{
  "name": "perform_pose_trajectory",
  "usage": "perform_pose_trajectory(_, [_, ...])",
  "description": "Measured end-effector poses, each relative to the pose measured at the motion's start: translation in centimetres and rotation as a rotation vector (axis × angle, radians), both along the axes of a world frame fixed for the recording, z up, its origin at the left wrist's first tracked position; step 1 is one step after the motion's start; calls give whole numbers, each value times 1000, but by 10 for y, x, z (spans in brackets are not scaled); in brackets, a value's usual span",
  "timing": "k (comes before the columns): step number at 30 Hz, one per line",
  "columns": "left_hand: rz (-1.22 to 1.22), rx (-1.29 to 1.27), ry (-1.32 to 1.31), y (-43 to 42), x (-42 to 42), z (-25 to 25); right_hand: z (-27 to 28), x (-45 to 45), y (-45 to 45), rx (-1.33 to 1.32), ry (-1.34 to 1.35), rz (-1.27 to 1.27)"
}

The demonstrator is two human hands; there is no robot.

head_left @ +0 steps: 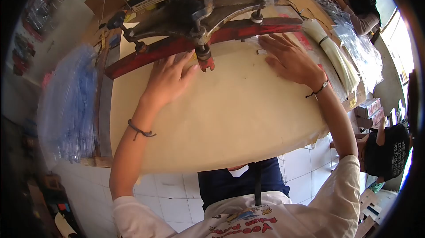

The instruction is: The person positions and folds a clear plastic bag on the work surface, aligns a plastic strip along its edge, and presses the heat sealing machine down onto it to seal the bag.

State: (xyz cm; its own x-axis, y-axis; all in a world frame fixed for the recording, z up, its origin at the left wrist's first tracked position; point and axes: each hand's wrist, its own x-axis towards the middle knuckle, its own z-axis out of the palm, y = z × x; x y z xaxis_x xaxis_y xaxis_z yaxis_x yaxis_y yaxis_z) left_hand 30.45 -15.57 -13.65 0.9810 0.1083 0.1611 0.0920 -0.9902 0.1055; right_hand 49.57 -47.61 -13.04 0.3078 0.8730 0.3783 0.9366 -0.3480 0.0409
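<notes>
L hand (pixel 167 78) ptly hidden by red bar (pixel 248 30), machine (pixel 187 5) top cut off, box print (pixel 152 1) too sm. to read.

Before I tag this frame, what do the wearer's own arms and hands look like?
Left hand ungloved; dark cord bracelet with loose ends on that forearm. Right hand ungloved; thin dark wristband with a small pale round piece. Short, pale sleeves leave both forearms bare.

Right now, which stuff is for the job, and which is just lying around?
Seemingly for the job:
- pale sheet, with the left hand and right hand on it
- red bar over the sheet

Probably just lying around:
- bluish plastic pile
- tied pale strips
- clear plastic beside the strips
</notes>
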Motion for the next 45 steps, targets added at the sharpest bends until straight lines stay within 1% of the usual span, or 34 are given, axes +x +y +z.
perform_pose_trajectory(3, [-103, -50, -47, -8, -3, 2, 8, -8, 2, -35, 13, -35])
perform_pose_trajectory(6, [-294, -10, -168, -15, -1, 1, 2, -7, 5, -5, -10, -36])
perform_pose_trajectory(9, [-254, -137, -115, -15, -1, 2, 7, -12, 5, -30, -19, -7])
perform_pose_trajectory(13, [-188, -153, -22, -20, -2, 9, 8, -12, 7, -42, 35, -19])
perform_pose_trajectory(16, [-153, -180, -1, -24, -3, 11, 12, -14, 10, -41, 81, -35])
perform_pose_trajectory(19, [-135, -105, -6, -27, -7, 4, 9, -13, 10, -32, 52, -37])
perform_pose_trajectory(21, [-134, -135, -6, -29, -9, 8, 9, -15, 10, -36, 11, -44])
perform_pose_trajectory(24, [-154, -119, -64, -30, -11, 4, 25, -24, 9, -93, 132, -132])
perform_pose_trajectory(28, [-174, -30, -86, -29, -12, 2, 25, -24, 7, -68, 89, -87])
perform_pose_trajectory(31, [-214, -63, -120, -29, -11, 1, 23, -26, 7, -66, 68, -104])
perform_pose_trajectory(34, [-186, -99, -157, -37, -13, 8, 25, -25, 7, -98, 106, -101])
perform_pose_trajectory(37, [-170, -81, -115, -45, -16, 10, 21, -21, 5, -42, 116, -88])
perform_pose_trajectory(40, [-279, 12, -207, -59, -16, 5, 25, -20, 4, -88, 168, -41])
perform_pose_trajectory(43, [-436, -17, -201, -71, -10, 5, 24, -18, 0, -57, 209, -12])
perform_pose_trajectory(44, [-477, -129, -179, -74, -4, 2, 24, -17, -2, -60, 209, -6])
perform_pose_trajectory(45, [-477, -156, -190, -82, 4, 5, 24, -15, -3, -64, 208, -1])
